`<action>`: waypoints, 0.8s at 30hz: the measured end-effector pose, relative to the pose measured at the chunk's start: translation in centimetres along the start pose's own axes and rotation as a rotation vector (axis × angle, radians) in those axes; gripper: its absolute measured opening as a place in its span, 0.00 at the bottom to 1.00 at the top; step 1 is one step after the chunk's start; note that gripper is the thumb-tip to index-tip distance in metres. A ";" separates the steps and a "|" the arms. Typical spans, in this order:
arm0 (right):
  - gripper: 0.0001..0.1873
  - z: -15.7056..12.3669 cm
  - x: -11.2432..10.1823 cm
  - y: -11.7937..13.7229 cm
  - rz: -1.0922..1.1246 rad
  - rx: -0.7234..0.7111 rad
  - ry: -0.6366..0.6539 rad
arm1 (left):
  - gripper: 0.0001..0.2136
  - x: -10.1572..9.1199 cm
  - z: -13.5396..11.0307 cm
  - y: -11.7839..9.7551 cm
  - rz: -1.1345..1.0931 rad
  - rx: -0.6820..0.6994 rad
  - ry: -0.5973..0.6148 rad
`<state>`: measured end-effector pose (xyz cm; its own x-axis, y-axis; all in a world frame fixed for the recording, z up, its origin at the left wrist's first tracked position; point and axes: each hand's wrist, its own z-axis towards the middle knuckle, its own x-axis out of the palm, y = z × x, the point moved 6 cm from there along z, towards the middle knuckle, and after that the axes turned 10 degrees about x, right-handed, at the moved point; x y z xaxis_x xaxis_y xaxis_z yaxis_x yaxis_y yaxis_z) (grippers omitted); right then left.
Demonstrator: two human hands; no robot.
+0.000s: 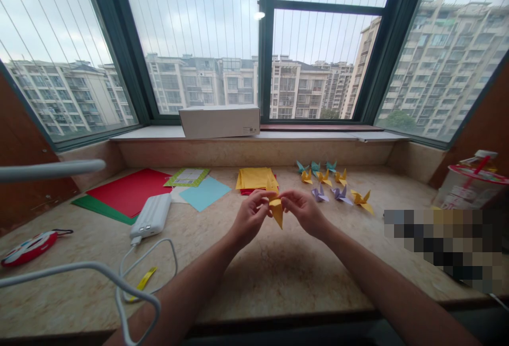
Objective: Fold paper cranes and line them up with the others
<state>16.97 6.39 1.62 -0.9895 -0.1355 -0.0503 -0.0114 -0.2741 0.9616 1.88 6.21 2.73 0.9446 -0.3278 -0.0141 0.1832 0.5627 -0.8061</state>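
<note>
Between my two hands is a folded piece of yellow origami paper (277, 212), its narrow point hanging down toward me. My left hand (253, 212) pinches its left side with thumb and fingers. On the other side, my right hand (301, 208) has its fingers closed at the upper right edge of the paper. The fingers cover part of the top folds. Just beyond my hands lies a stack of yellow folded papers (255, 178) with red paper under it. Rows of finished paper cranes stand to the right, among them a purple crane (341, 194) and a larger yellow crane (361, 201).
Left are red paper (131, 192), green paper (104, 209), light blue paper (204, 193) and a white power bank (151, 214) with a looping cable (87, 265). A red-and-white object (31, 248) lies far left. A plastic cup (469, 184) stands right; a white box (220, 122) sits on the sill.
</note>
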 end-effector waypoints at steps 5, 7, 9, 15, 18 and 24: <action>0.19 0.0 -0.1 -0.2 0.040 -0.009 -0.068 | 0.12 0.6 -0.2 0.5 0.010 0.032 0.054; 0.19 -0.1 0.1 -0.4 0.017 -0.009 -0.078 | 0.11 0.5 -0.2 0.7 0.040 0.045 0.030; 0.20 -0.2 0.3 -0.6 -0.025 -0.015 -0.090 | 0.11 0.4 -0.3 0.8 0.068 0.046 -0.003; 0.22 -0.2 0.6 -0.7 -0.083 -0.029 -0.074 | 0.16 0.2 -0.6 1.4 0.031 -0.003 -0.082; 0.21 -0.2 0.8 -0.7 -0.164 -0.042 -0.034 | 0.26 -0.2 -0.6 1.6 0.045 -0.030 -0.121; 0.21 -0.2 0.7 -0.7 -0.139 -0.041 -0.058 | 0.14 0.0 -0.4 1.3 0.077 -0.057 -0.056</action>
<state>16.33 6.31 0.89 -0.9855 -0.0390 -0.1654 -0.1440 -0.3255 0.9345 1.98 6.69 1.42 0.9693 -0.2417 -0.0456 0.0953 0.5398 -0.8364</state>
